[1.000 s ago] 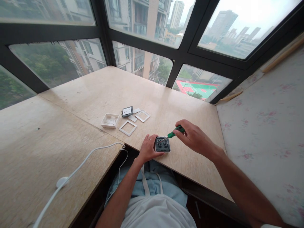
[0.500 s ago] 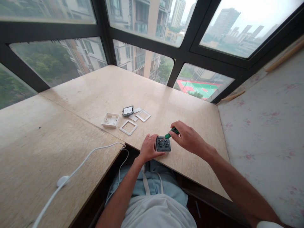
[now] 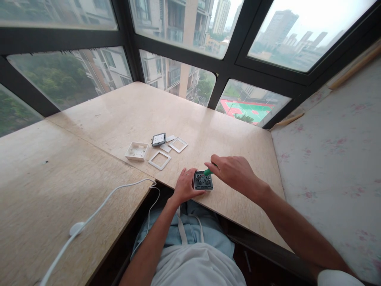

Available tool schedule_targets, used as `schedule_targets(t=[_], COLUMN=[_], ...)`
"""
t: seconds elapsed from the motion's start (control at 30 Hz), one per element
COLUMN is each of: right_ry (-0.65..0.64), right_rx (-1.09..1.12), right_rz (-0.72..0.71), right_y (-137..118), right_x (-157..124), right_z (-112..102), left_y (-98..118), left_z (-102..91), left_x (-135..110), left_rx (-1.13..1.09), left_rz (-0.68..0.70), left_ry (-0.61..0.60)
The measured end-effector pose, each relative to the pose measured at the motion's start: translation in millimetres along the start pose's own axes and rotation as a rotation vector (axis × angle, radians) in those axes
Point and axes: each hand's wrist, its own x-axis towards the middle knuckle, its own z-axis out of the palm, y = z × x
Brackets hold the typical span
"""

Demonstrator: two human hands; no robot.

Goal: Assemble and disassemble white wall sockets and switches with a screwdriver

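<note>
You can read no text, label, brand, number or sign on anything in view. On the dark square module [image 3: 203,181] in your left hand [image 3: 186,186], the fine detail is too small to make out as lettering. The same goes for the white-faced module [image 3: 158,139] lying farther off, where the small dark marks on its face spell nothing you can read.

Daylight from windows [image 3: 178,73] | soft sheen on tabletop [image 3: 205,123] | sky [image 3: 330,16] washed out | wide-angle stretching at edges
</note>
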Motion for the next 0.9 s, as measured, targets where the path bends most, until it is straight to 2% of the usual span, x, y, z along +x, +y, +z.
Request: schedule_targets(t=[0.13, 0.2, 0.3, 0.4, 0.47, 0.53, 0.63, 0.7, 0.8, 0.9], right_ry=[-0.037, -0.045, -0.002, -0.016, -0.049, -0.04, -0.012, -0.016, -0.015, -0.026], right_rx=[0.217, 0.31, 0.339, 0.163, 0.055, 0.07, 0.252, 0.36, 0.404, 0.293], right_rz=[-0.328, -0.397, -0.288, -0.002, 0.124, 0.062, -0.26, -0.403, -0.365, -0.162], right_y=[10.1, 12.6, 8.1, 0.4, -0.9, 2.1, 10.4, 13.7, 11.0, 1.3], right_x=[-2.7, -4.7, -4.8, -0.3, 3.2, 4.9, 2.7, -0.3, -2.4, 1.1], right_z=[-3.0, -2.1, 1.0, 3.2, 3.3, 2.5, 0.9, 0.6, 0.9, -0.2], left_y=[0.8, 0.8, -0.2, -1.4, -1.6, -1.2, -0.4, -0.5, -1.5, -2.1], left_z=[-0.2, -0.2, 0.4, 1.0, 1.2, 1.0, 0.9, 1.3, 2.1, 2.1], left_x=[-0.2, -0.3, -0.4, -0.5, -0.5, -0.4, -0.5, -0.7, -1.0, -0.9], left_rx=[0.002, 0.004, 0.005, 0.003, 0.009, 0.013, 0.009, 0.008, 0.012, 0.007], left_rz=[0.007, 0.002, -0.006, -0.003, -0.005, -0.008, -0.001, 0.011, 0.019, 0.02], left_ry=[0.012, 0.005, -0.001, 0.0, 0.001, -0.001, -0.004, 0.003, 0.019, 0.018])
